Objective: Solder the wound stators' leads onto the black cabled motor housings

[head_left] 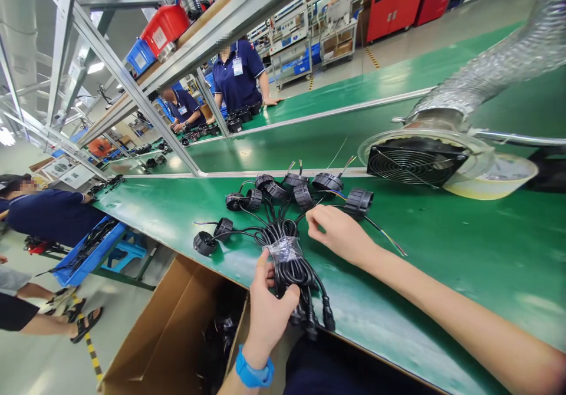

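A bundle of black cables point(294, 271) lies near the front edge of the green workbench, with clear plastic film point(283, 249) wrapped around its middle. My left hand point(269, 300) grips the near side of the bundle, thumb on top and fingers along its left. Beside the bundle's upper right, my right hand point(338, 233) is closed with fingertips curled together; whatever they hold, if anything, is hidden. Round black caps point(303, 196) fan out at the far ends of the cables, some with thin coloured bare-ended wires point(389, 239). Black connectors point(328, 313) hang at the near ends.
An open cardboard box point(172, 318) with dark items inside stands below the bench edge. A black fan point(411, 165) on a silver duct point(490, 71) sits at the right. Co-workers stand or sit across and left. A blue bin point(88, 250) holds black cables.
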Available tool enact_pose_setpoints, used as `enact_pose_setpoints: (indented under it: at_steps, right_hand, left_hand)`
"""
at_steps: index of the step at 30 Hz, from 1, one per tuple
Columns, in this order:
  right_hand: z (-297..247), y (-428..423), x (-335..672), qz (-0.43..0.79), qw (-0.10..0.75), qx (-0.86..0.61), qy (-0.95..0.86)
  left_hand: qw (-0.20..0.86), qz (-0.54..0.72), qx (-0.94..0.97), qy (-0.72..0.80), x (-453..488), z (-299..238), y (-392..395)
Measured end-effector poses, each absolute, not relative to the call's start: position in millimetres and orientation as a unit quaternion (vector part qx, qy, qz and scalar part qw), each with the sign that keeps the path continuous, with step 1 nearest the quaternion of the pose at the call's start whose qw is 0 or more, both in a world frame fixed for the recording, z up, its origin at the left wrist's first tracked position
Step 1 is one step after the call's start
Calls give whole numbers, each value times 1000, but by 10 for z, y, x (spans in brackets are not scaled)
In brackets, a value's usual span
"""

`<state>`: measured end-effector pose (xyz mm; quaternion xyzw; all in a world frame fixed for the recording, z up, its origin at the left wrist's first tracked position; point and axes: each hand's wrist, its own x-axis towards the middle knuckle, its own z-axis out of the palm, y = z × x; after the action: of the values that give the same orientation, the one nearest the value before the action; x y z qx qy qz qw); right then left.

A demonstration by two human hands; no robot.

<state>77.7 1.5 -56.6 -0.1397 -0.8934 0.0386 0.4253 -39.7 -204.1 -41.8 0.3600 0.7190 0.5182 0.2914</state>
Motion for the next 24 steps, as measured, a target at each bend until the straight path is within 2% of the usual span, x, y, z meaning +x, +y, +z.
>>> enact_pose_setpoints:
  at_steps: [3, 7, 12, 20, 24]
  right_hand:
    - [-532, -38, 852, 89, 432, -165, -882]
    - [-539, -157, 839, 158, 401, -130, -893]
    - [-561, -203, 745, 182, 401, -94, -893]
    - [-599, -286, 825, 274, 413, -175, -851]
    - [-734, -256, 1016, 294, 370, -206, -857]
  left_hand:
    - [290, 515, 361, 721, -401, -424, -2043]
    - [292, 517, 364, 718, -401, -429, -2046]
    - [287, 517, 363, 720, -380, -405, -2053]
    - [292, 532, 363, 708, -413, -435, -2040]
    - [306, 533, 359, 703, -430, -451, -2039]
